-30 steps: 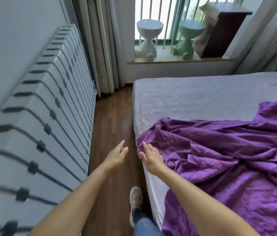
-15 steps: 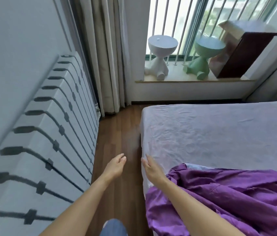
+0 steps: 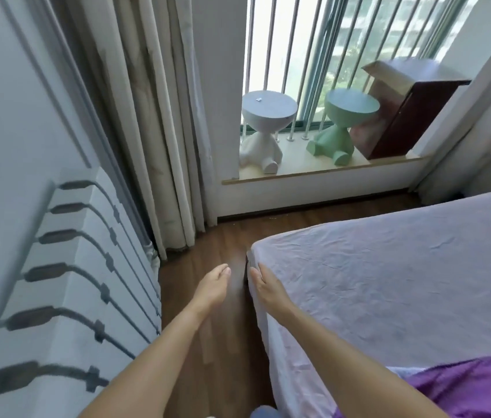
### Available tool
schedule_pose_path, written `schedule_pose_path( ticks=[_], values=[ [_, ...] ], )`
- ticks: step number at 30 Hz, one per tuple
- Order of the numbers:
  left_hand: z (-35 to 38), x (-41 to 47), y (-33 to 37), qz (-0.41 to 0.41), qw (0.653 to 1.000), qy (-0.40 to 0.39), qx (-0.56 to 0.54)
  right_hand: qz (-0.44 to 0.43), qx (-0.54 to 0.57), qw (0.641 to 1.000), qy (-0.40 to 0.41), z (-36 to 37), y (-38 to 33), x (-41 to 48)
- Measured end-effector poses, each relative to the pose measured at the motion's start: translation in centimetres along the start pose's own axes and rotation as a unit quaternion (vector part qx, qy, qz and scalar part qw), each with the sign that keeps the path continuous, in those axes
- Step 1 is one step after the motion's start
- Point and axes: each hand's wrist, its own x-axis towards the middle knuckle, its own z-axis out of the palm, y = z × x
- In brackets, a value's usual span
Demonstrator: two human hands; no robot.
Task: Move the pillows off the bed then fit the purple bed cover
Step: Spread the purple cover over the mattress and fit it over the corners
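Note:
The bed [image 3: 388,282] fills the right side, its mattress in a pale lilac sheet, with no pillows in sight. A crumpled edge of the purple bed cover [image 3: 473,387] lies at the bottom right. My right hand [image 3: 263,286] reaches along the mattress's left edge near its far corner, fingers straight, holding nothing; whether it touches the sheet I cannot tell. My left hand [image 3: 212,286] hovers over the wooden floor beside it, fingers straight and empty.
A white ribbed panel with grey stripes [image 3: 81,282] leans on the left wall. Beige curtains [image 3: 147,131] hang ahead. A window ledge [image 3: 322,170] holds a white stool, a green stool and a dark wooden cabinet. A narrow strip of wooden floor [image 3: 223,342] runs between panel and bed.
The view has moved forward toward the window. Both hands have left the purple cover's edge and now reach near the mattress's far left corner; the cover lies behind at the bottom right.

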Motion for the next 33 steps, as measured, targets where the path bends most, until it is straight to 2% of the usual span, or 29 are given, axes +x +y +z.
schedule_pose_path(
  ticks=[3, 9, 15, 24, 33],
  values=[
    [-0.9, 4.5, 1.4, -0.008, 1.0, -0.024, -0.005, 0.034, 0.009, 0.999, 0.023, -0.1, -0.5, 3.7],
    [-1.6, 14.8, 5.2, 0.006, 0.997, -0.074, -0.019, 0.044, -0.005, 0.998, 0.05, -3.2, -2.6, 13.0],
    [-1.7, 25.8, 11.4, 0.044, 0.993, -0.112, 0.009, 0.037, 0.052, 0.994, 0.089, -7.2, -5.3, 23.6],
    [2.5, 38.3, 20.5, 0.093, 0.975, -0.199, 0.023, 0.103, 0.07, 0.974, 0.191, -16.8, -6.9, 32.7],
    [2.5, 51.4, 25.8, 0.104, 0.948, -0.298, 0.045, 0.179, 0.107, 0.942, 0.265, -19.7, -9.9, 44.6]
  ],
)
